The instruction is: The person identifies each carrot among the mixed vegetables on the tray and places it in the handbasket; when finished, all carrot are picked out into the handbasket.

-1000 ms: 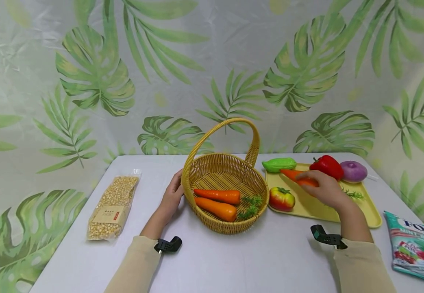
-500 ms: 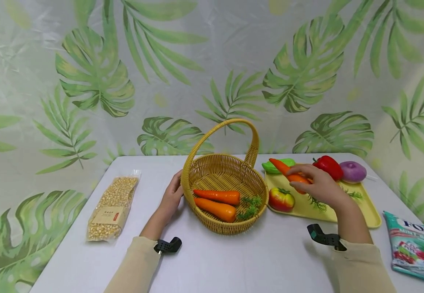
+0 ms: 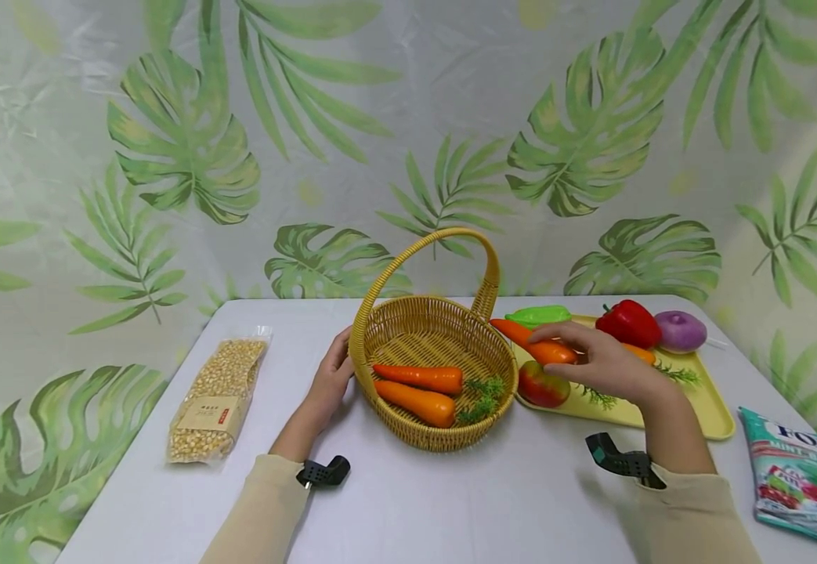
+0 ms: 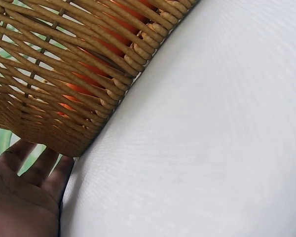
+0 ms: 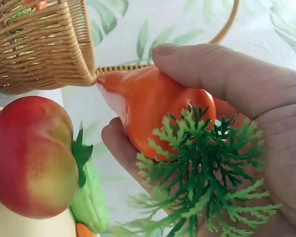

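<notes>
My right hand (image 3: 609,364) pinches an orange carrot (image 3: 521,335) between thumb and fingers, above the yellow tray's left part. The carrot's tip points at the wicker basket (image 3: 408,435), and its green top (image 5: 202,163) hangs down in the right wrist view. Two carrots, an upper one (image 3: 422,377) and a lower one (image 3: 417,403), lie inside the basket. Against the basket's left side rests my left hand (image 3: 328,380), its fingers (image 4: 42,168) extended along the wicker wall in the left wrist view. A red-yellow tomato-like fruit (image 3: 544,385) sits below the held carrot.
The yellow tray (image 3: 714,407) also bears a green gourd (image 3: 538,315), a red bell pepper (image 3: 630,323), a purple round vegetable (image 3: 681,330) and another carrot (image 3: 639,353). A bag of corn kernels (image 3: 218,399) lies left, a FOX'S candy bag (image 3: 806,478) right.
My right hand has lifted the carrot off the tray and carried it left toward the basket. Another carrot on the tray now shows. The left hand and basket have stayed put.
</notes>
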### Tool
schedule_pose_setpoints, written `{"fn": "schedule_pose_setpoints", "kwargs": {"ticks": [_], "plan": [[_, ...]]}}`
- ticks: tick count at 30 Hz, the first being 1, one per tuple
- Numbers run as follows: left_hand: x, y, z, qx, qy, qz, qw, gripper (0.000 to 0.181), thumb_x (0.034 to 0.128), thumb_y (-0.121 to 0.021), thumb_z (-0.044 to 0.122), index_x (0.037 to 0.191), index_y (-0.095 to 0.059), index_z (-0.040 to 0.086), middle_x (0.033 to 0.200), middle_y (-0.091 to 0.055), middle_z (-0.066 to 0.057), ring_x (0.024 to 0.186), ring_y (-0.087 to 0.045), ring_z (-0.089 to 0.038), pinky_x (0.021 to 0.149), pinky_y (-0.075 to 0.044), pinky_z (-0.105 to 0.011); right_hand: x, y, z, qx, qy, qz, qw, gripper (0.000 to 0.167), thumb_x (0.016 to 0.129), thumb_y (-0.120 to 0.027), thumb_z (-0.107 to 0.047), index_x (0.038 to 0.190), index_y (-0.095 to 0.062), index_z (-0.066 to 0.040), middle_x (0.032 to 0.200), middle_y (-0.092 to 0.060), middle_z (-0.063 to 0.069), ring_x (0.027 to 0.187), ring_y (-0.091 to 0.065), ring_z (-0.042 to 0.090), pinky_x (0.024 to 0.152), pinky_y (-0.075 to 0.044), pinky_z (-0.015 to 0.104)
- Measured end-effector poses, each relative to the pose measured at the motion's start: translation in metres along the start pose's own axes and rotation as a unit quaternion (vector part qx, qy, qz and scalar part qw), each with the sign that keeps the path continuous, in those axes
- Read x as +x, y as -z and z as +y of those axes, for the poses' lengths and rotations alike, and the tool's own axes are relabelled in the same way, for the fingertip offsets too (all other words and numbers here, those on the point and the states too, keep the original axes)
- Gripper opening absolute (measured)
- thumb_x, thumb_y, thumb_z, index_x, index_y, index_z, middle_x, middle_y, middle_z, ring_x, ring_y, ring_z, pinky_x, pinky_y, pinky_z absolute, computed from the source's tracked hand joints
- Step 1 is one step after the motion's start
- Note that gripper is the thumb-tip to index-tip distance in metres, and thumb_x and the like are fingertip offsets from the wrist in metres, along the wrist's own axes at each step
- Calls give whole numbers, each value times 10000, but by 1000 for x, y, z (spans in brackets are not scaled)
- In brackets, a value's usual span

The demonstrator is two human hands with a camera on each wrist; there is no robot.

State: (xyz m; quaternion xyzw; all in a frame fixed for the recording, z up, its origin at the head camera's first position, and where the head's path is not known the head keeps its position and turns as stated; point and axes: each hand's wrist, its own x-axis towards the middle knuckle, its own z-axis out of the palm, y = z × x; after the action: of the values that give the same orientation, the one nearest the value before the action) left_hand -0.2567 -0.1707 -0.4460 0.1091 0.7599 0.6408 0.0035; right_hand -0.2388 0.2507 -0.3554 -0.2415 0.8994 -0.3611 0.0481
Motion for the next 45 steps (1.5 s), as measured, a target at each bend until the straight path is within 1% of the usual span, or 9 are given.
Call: {"fn": "schedule_pose_setpoints", "kwargs": {"ticks": [3, 6, 10, 16, 25, 32, 35, 40, 45], "plan": [[5, 0, -13, -30, 2, 89, 10000, 528, 1046, -432, 235, 1560, -310, 238, 1647, -284, -19, 1556, -185, -234, 1257, -195, -489, 0, 0, -3, -46, -51, 32, 10000, 372, 933, -709, -259, 1294, -623, -268, 1341, -600, 48, 1067, -586, 243, 833, -546, 266], [7, 0, -18, -39, -60, 154, 9999, 511, 1044, -447, 263, 1542, -333, 278, 1635, -306, 10, 1551, -199, -217, 1256, -197, -495, 0, 0, -5, -73, -113, 44, 9999, 385, 928, -714, -275, 1301, -617, -263, 1298, -621, 66, 1030, -588, 241, 803, -545, 272], [7, 0, -21, -5, -176, 171, 9997, 484, 1044, -460, 308, 1516, -359, 328, 1617, -331, 50, 1544, -212, -191, 1256, -200, -494, -1, 1, -6, 68, -143, -4, 9999, 386, 925, -718, -260, 1297, -614, -252, 1201, -643, 82, 951, -589, 232, 740, -540, 270], [6, 0, -20, -34, -213, 161, 9996, 473, 1050, -453, 309, 1514, -362, 317, 1616, -335, 40, 1546, -210, -196, 1260, -184, -499, 2, -3, -10, 204, -169, -166, 9995, 385, 915, -729, -289, 1283, -620, -259, 1143, -642, 85, 923, -576, 238, 708, -532, 275], [6, 0, -20, -69, -122, 138, 9998, 468, 1050, -462, 331, 1508, -364, 339, 1610, -346, 26, 1526, -255, -203, 1233, -257, -513, 13, -19, -7, -318, 43, 115, 9994, 419, 888, -759, -302, 1290, -646, -273, 1306, -647, 37, 1000, -613, 206, 836, -546, 300], [7, 0, -21, -123, -115, 136, 9998, 482, 1050, -461, 311, 1520, -354, 317, 1617, -336, 14, 1531, -246, -210, 1233, -256, -514, 21, -31, -11, -503, 295, 285, 9979, 429, 909, -735, -303, 1323, -648, -228, 1430, -574, 100, 1248, -561, 325, 987, -518, 546], [6, 0, -20, -157, -94, 119, 9998, 485, 1051, -463, 313, 1522, -349, 312, 1620, -329, 10, 1537, -233, -213, 1239, -240, -514, 25, -39, -13, -683, 392, 369, 9962, 403, 924, -719, -274, 1317, -653, -214, 1396, -572, 132, 1263, -539, 357, 1011, -487, 590], [5, 0, -20, -125, -33, 109, 9999, 472, 1049, -465, 347, 1508, -356, 354, 1612, -337, 36, 1529, -249, -197, 1231, -260, -516, 33, -51, -16, -907, 515, 613, 9927, 401, 931, -712, -262, 1321, -654, -190, 1266, -596, 141, 1172, -565, 344, 992, -486, 581], [7, 1, -22, -133, -67, 144, 9998, 468, 1049, -469, 341, 1505, -364, 350, 1606, -349, 28, 1521, -267, -206, 1223, -275, -518, 39, -61, -15, -875, 403, 772, 9923, 432, 924, -720, -247, 1338, -634, -161, 1292, -597, 136, 1206, -542, 356, 1029, -454, 600]]}}
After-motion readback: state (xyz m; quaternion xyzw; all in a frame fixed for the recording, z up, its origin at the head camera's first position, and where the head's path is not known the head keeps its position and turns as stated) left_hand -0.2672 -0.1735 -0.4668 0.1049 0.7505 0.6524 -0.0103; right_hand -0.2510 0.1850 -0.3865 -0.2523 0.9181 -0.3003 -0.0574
